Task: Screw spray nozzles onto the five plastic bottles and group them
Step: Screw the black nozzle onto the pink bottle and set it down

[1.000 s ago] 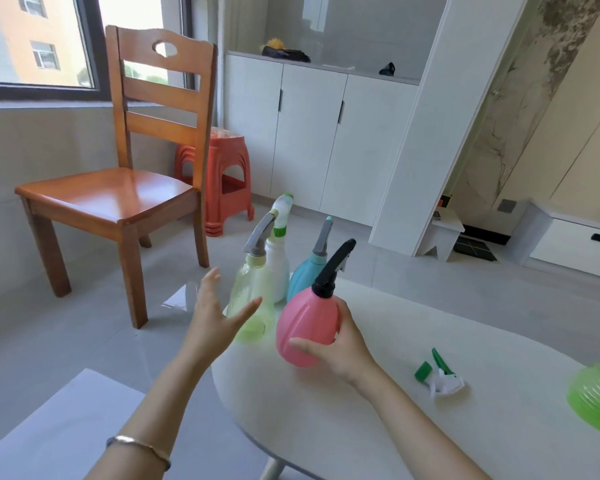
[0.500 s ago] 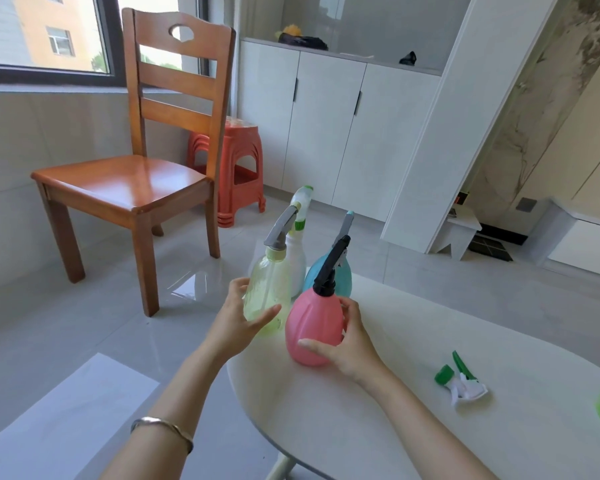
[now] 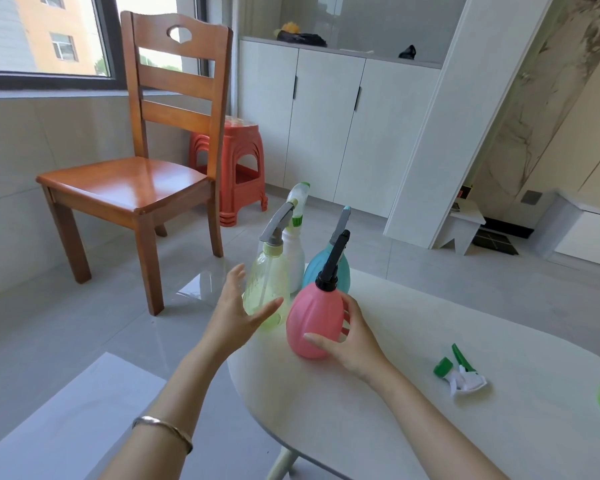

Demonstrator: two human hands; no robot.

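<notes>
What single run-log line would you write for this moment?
right hand: holds pink bottle | left hand: open by yellow-green bottle | green-white nozzle: loose on table

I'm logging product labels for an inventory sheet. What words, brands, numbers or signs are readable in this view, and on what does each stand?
No text can be read.
The pink bottle, yellow-green bottle, white bottle and blue bottle show plain sides with no label.
The loose green-and-white nozzle shows no readable marking.
The white cabinets bear no lettering.
</notes>
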